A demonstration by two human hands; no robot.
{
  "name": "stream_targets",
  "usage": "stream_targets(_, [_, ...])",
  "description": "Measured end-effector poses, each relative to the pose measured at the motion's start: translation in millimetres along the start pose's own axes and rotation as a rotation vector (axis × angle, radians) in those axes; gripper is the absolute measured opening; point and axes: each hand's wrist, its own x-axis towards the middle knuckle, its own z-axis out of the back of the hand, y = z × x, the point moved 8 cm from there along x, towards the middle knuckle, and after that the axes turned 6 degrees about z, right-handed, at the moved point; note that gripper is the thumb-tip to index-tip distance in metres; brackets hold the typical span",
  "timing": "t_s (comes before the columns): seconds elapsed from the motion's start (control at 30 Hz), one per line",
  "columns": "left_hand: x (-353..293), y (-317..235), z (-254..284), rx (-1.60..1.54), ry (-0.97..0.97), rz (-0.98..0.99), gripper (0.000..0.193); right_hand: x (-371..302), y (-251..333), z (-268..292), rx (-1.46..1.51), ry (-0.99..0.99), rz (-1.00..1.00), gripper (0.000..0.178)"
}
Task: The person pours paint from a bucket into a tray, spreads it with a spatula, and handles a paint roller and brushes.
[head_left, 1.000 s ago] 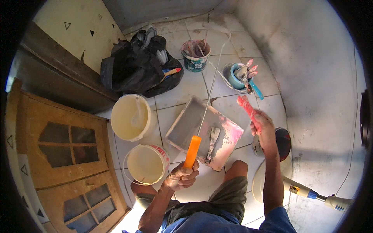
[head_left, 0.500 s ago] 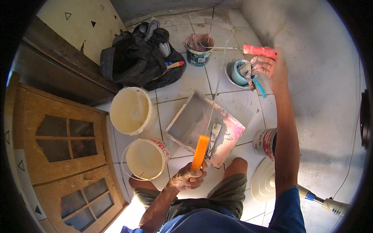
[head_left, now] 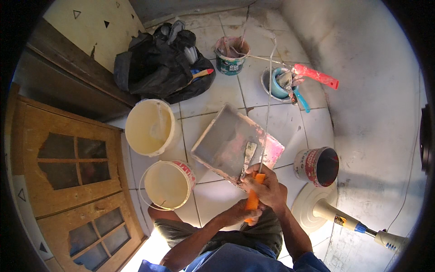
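Note:
I hold a paint roller frame [head_left: 268,109] with an orange handle and a long thin metal rod that points away from me and bends at its far end. My left hand [head_left: 240,212] is closed around the lower part of the handle. Higher up, my right hand [head_left: 268,187] grips the handle where it meets the rod. Beyond my hands lies a paint-stained tray [head_left: 215,129] with a dirty scraper [head_left: 249,155] in it. A red-handled roller [head_left: 316,76] rests across a blue pot [head_left: 279,88], its wire reaching into a green bucket [head_left: 230,63].
Two whitish buckets [head_left: 147,124] stand to the left, beside a wooden cabinet [head_left: 81,118]. A black bag [head_left: 156,68] with a brush [head_left: 201,75] lies at the far left. A paint can [head_left: 308,167] and a round-headed pole tool [head_left: 326,211] are near the right wall.
My right hand has let go of the red-handled roller and come back to grip the orange handle beside my left hand. The orange-handled frame has shifted right and closer to me.

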Motion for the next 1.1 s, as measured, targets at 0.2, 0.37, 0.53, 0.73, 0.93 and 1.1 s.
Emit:
stream_targets(0.2, [-75, -138, 20, 1.251, -1.081, -0.746, 0.053, -64, -26, 43, 0.332, 0.047, -0.207, 0.015])
stream_targets(0.37, [-110, -274, -38, 1.486, -1.340, -1.323, 0.045, -126, -62, 82, 0.134, 0.084, -0.092, 0.014])
stream_targets(0.53, [-80, -323, -38, 1.893, -1.212, -1.348, 0.050, -172, -69, 72, 0.253, 0.279, -0.305, 0.017])
stream_targets(0.73, [-32, -311, -13, 1.966, -1.157, -0.856, 0.042, -199, -95, 102, 0.064, 0.317, -0.352, 0.015])
stream_targets(0.93, [-6, -294, 5, 1.860, -1.075, -0.830, 0.037, -209, -104, 125, 0.009, 0.301, -0.330, 0.016])
stream_targets(1.1, [21, -263, 28, 1.730, -1.122, -0.846, 0.030, -208, -119, 159, -0.279, 0.091, -0.333, 0.039])
